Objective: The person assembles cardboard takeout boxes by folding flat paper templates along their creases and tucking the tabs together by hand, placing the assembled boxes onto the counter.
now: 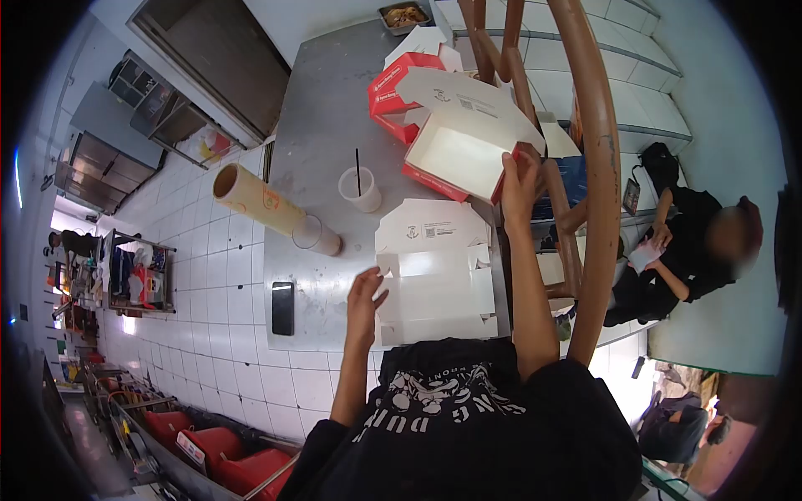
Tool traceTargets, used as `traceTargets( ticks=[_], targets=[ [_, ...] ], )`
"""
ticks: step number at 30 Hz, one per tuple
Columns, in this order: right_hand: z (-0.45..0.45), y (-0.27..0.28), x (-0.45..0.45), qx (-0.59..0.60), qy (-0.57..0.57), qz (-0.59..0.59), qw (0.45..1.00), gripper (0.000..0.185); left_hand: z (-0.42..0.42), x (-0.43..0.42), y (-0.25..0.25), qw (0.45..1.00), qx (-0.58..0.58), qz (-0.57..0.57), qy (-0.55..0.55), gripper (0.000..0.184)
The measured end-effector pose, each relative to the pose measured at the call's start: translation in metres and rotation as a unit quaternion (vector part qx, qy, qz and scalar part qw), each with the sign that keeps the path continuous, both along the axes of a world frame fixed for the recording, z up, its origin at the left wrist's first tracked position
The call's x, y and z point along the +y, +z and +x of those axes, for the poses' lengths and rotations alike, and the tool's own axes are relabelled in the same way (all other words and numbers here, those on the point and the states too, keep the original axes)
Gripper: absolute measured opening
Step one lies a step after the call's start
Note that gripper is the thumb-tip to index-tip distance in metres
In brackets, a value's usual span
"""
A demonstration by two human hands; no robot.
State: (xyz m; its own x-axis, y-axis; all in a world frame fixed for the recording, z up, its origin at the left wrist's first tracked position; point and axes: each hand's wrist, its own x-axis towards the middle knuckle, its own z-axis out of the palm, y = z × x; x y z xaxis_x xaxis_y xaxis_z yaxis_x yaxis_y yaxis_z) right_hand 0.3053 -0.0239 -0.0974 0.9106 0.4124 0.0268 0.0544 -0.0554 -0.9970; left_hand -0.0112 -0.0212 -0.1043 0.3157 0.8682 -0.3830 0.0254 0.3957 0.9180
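Note:
An unfolded white cardboard box blank lies flat on the metal table in front of my body. My left hand is at the blank's left edge, its fingers apart and holding nothing. Farther back and to the right, my right hand grips the right side of a folded red and white box, whose lid stands open and whose inside shows nothing. Behind it is another red box, partly covered by the first.
A plastic cup with a black straw, a tall cardboard tube, a clear cup and a phone are on the table's left. A brown railing rises at the right. Beyond it sits another person.

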Motion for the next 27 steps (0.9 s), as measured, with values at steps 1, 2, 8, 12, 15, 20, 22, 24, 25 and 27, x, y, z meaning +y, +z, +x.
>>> traceTargets(
  ticks=[1,2,8,12,15,20,22,24,25,27],
  targets=[
    [0.006,-0.004,0.004,-0.001,-0.004,0.002,1.000,0.055,-0.002,-0.005,-0.008,0.999,0.027,0.000,-0.023,0.037],
    [0.012,-0.008,0.008,-0.029,-0.014,-0.063,0.998,0.056,-0.004,-0.007,-0.016,0.998,0.047,-0.010,-0.034,0.035],
    [0.034,-0.083,0.025,0.019,-0.043,-0.140,0.989,0.071,-0.016,-0.013,-0.035,0.992,0.107,0.011,-0.069,0.032],
    [0.029,-0.082,0.025,0.008,-0.030,-0.109,0.994,0.074,-0.025,-0.012,-0.044,0.991,0.114,0.001,-0.064,0.038],
    [0.023,-0.072,0.026,-0.083,0.000,-0.084,0.993,0.074,-0.023,-0.011,-0.043,0.989,0.130,-0.004,-0.075,0.037],
    [0.018,-0.075,0.022,-0.160,-0.009,-0.113,0.981,0.079,-0.018,-0.008,-0.048,0.983,0.142,0.017,-0.111,0.037],
    [0.009,-0.074,0.026,-0.136,-0.026,-0.109,0.984,0.080,-0.015,-0.009,-0.042,0.982,0.148,0.021,-0.118,0.037],
    [0.002,-0.077,0.029,-0.111,-0.048,-0.103,0.987,0.081,-0.013,-0.010,-0.042,0.979,0.155,0.026,-0.129,0.038],
    [0.001,-0.078,0.032,-0.125,-0.038,-0.144,0.981,0.082,-0.013,-0.010,-0.045,0.978,0.154,0.029,-0.136,0.038],
    [-0.001,-0.081,0.034,-0.137,-0.027,-0.185,0.973,0.083,-0.012,-0.010,-0.047,0.977,0.156,0.032,-0.143,0.038]
  ],
)
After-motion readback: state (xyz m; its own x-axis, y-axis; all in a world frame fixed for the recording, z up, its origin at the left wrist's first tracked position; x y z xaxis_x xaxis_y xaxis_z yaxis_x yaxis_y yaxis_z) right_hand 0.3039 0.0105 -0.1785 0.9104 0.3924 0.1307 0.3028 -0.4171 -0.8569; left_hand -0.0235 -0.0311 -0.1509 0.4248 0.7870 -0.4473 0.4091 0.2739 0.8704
